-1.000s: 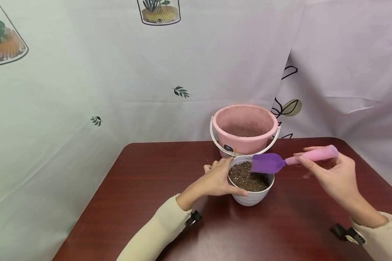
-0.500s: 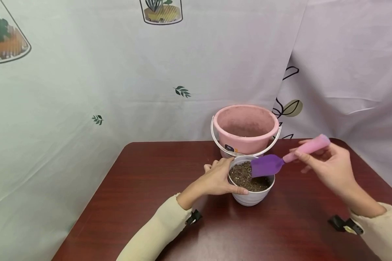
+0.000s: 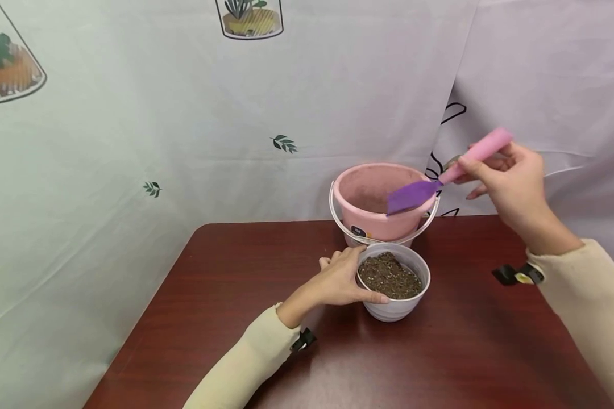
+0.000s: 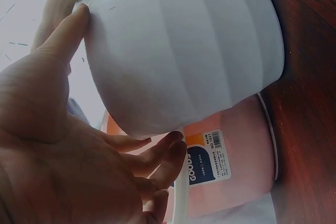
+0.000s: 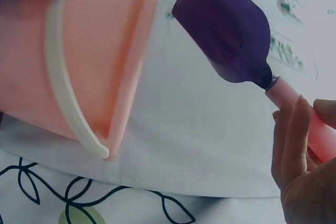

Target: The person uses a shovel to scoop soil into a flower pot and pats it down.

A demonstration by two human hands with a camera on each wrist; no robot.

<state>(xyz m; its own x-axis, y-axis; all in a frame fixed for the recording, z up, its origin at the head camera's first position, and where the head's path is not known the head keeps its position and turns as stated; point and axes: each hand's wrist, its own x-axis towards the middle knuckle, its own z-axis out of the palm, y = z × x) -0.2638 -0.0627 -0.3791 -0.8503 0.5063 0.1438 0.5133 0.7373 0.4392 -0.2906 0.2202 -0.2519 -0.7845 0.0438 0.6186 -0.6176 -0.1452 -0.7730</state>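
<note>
My right hand (image 3: 522, 182) grips the pink handle of a small garden trowel (image 3: 410, 196) with a purple blade. The blade is above the near right rim of a pink bucket (image 3: 389, 227), tilted down to the left. In the right wrist view, the trowel (image 5: 231, 30) shows apart from the bucket wall, blade outward. My left hand (image 3: 340, 281) holds a white plant pot (image 3: 394, 311) by its left side, thumb at the near rim. Dark soil (image 3: 389, 276) fills much of the pot. The left wrist view shows the pot (image 4: 178, 51) between thumb and fingers.
The bucket stands behind the pot at the table's back edge, its white handle (image 5: 65, 82) hanging down in front. Both stand on a dark red-brown table (image 3: 245, 267). A pale printed cloth (image 3: 210, 113) hangs behind and beside the table.
My right hand has lifted the trowel up and away from over the pot to the bucket's rim. More of the soil now shows. My left hand has stayed on the pot.
</note>
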